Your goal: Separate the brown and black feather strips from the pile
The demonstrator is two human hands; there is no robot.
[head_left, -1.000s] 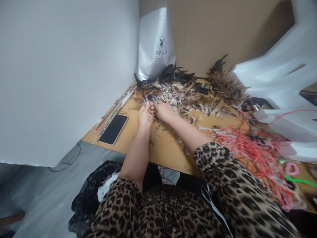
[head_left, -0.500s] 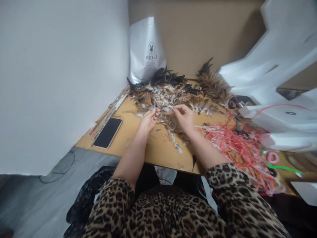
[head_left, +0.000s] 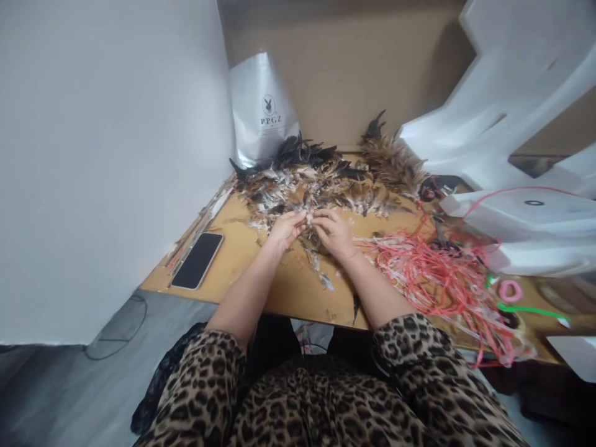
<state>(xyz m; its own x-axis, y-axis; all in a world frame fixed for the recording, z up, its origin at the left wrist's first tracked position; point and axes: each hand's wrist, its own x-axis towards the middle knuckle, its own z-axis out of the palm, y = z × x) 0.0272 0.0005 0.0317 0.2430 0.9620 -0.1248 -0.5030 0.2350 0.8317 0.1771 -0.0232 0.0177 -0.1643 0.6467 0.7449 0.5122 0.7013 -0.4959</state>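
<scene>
A heap of brown, black and white feathers (head_left: pixel 316 180) covers the far middle of the wooden table (head_left: pixel 261 273). My left hand (head_left: pixel 285 228) and my right hand (head_left: pixel 333 231) meet at the heap's near edge, fingertips almost touching. Both hands have their fingers curled in a pinch on small feathers (head_left: pixel 308 217) between them. Loose feathers (head_left: pixel 326 282) lie on the table under my wrists.
A black phone (head_left: pixel 197 261) lies at the table's left edge beside thin sticks. A tangle of red cords (head_left: pixel 433 273) spreads to the right. A silver bag (head_left: pixel 261 112) stands at the back. White foam sheets (head_left: pixel 507 124), a pink ring (head_left: pixel 511 290) and a green cord are at right.
My hands drew back from the left part of the heap, parted, then came together again nearer the middle. The view shifted rightwards and down.
</scene>
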